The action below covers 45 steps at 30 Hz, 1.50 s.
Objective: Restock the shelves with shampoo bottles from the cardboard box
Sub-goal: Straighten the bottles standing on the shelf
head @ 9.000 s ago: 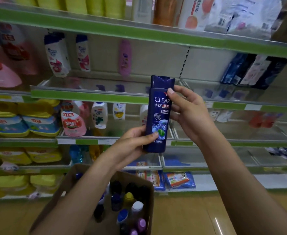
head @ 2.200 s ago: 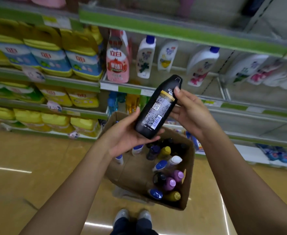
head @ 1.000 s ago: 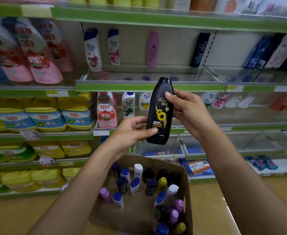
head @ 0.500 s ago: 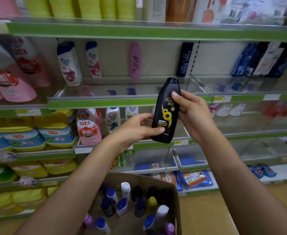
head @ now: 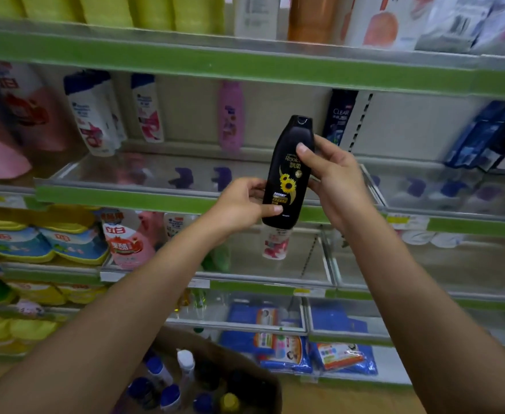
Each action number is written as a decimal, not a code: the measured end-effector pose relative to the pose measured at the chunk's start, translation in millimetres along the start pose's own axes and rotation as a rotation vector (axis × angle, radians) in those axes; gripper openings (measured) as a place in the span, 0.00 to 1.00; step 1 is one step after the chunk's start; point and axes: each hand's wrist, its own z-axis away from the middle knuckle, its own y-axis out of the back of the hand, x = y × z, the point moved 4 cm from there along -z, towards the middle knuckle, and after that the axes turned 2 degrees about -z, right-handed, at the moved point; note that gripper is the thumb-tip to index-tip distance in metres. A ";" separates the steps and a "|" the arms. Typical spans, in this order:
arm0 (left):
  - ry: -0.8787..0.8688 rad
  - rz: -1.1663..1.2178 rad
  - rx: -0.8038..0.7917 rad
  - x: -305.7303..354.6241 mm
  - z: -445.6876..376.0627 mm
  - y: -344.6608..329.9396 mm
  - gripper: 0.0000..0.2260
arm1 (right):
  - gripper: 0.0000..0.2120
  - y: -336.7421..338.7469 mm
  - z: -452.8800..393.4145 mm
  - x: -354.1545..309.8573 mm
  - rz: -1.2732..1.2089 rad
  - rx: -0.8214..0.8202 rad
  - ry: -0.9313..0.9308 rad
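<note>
Holding black sunflower-label shampoo bottle (head: 287, 174) upright before the clear-fronted shelf (head: 155, 194): left hand (head: 239, 206) pinches base, right hand (head: 332, 174) grips neck. Risk: base clipping shelf lip, bottle tipping.

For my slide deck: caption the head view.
Both hands, left hand and right hand, hold a black sunflower shampoo bottle upright before the green-edged shelf.

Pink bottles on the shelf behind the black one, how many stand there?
1. A single pink bottle stands at the back of that shelf, left of the black bottle and right of the white bottles. Others could be hidden behind the bottle.
</note>
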 end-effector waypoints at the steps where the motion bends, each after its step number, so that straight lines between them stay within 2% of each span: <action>1: -0.005 -0.010 0.014 0.5 -5.3 -1.6 0.17 | 0.15 2.1 -6.9 1.2 -0.003 -0.008 0.003; 12: -0.034 -0.096 0.150 -9.2 -55.7 4.4 0.18 | 0.16 3.5 -61.6 17.3 -0.009 -0.048 0.015; 17: -0.010 -0.141 0.172 -17.9 -80.7 20.5 0.17 | 0.14 -15.5 -84.4 23.9 0.094 -0.101 0.076; 21: 0.032 -0.191 0.196 -31.6 -104.7 33.1 0.17 | 0.12 -26.8 -101.1 37.4 0.151 -0.080 0.107; 27: -0.047 -0.395 0.226 -43.6 -149.4 51.0 0.19 | 0.24 -39.7 -143.0 50.1 0.167 -0.091 0.160; 33: -0.042 -0.537 0.211 -49.1 -195.8 59.4 0.19 | 0.15 -36.4 -187.0 64.5 0.236 -0.094 0.226; 36: -0.046 -0.629 0.256 -52.6 -207.2 63.2 0.21 | 0.15 -34.0 -203.5 70.5 0.292 -0.050 0.235; 39: -0.030 -0.670 0.268 -52.8 -219.6 64.5 0.21 | 0.21 -33.5 -216.6 74.8 0.385 0.013 0.227; 42: 0.043 -0.660 0.234 -48.8 -230.8 63.0 0.20 | 0.22 -34.3 -222.8 77.5 0.425 0.040 0.249; 45: 0.107 -0.718 0.279 -45.5 -233.4 64.0 0.18 | 0.22 -33.4 -226.5 81.9 0.415 0.049 0.268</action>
